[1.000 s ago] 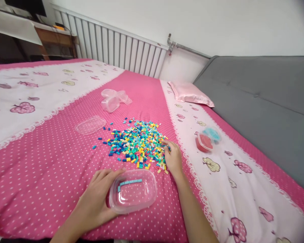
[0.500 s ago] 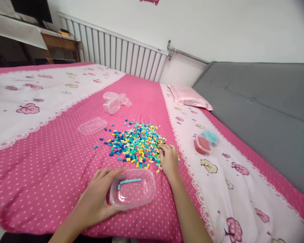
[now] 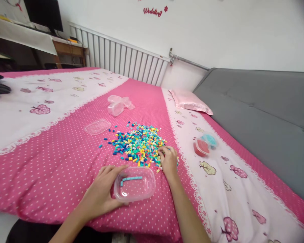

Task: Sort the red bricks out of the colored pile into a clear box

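My left hand (image 3: 105, 190) grips the left end of a clear plastic container (image 3: 145, 195) near the bed's front edge. Inside it lies a joined strip of light blue bricks (image 3: 133, 178), bent at its left end. Beyond the container spreads a heap of small multicoloured building bricks (image 3: 139, 141), mainly blue, teal, yellow and white. My right hand (image 3: 169, 160) rests at the heap's right side, fingers curled down among the bricks. Whatever its fingertips may hold is hidden.
A clear lid (image 3: 97, 127) lies left of the heap, with more clear containers (image 3: 116, 107) behind. To the right stand a container of red pieces (image 3: 201, 147) and one of blue pieces (image 3: 209, 139). A pink pillow (image 3: 190, 101) lies by the grey headboard (image 3: 258, 98).
The camera view has tilted slightly up and left. My left hand still holds the container, and my right hand stays at the heap's right side with its fingers curled.
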### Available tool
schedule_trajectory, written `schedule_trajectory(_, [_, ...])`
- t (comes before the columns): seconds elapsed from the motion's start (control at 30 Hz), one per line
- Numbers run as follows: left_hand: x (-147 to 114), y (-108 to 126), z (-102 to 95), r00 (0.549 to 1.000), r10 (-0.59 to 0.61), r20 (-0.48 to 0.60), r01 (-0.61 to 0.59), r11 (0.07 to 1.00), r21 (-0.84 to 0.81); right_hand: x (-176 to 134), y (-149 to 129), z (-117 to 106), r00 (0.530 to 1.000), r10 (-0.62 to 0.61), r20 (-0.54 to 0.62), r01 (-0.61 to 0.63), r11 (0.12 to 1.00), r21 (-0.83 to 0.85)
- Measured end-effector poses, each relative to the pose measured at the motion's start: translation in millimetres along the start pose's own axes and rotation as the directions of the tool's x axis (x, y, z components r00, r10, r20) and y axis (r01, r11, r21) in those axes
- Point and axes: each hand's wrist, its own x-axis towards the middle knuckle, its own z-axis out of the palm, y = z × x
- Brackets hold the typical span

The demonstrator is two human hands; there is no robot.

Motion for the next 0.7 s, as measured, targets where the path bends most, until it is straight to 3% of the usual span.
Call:
schedule_trajectory(0.27, [0.8, 1.4, -1.1, 1.000, 0.012, -0.009, -0.012, 1.000, 0.006, 0.1, -2.7, -3.3, 0.996, -0.061, 0.059, 0.059, 0.997, 0.042])
schedule_trajectory(0.7, [0.8, 3.4, -2.1, 1.000, 0.004, -0.002, -0.004, 1.000, 0.002, -1.0, -0.5, 1.4, 0.998, 0.005, -0.063, 0.001, 0.995, 0.101])
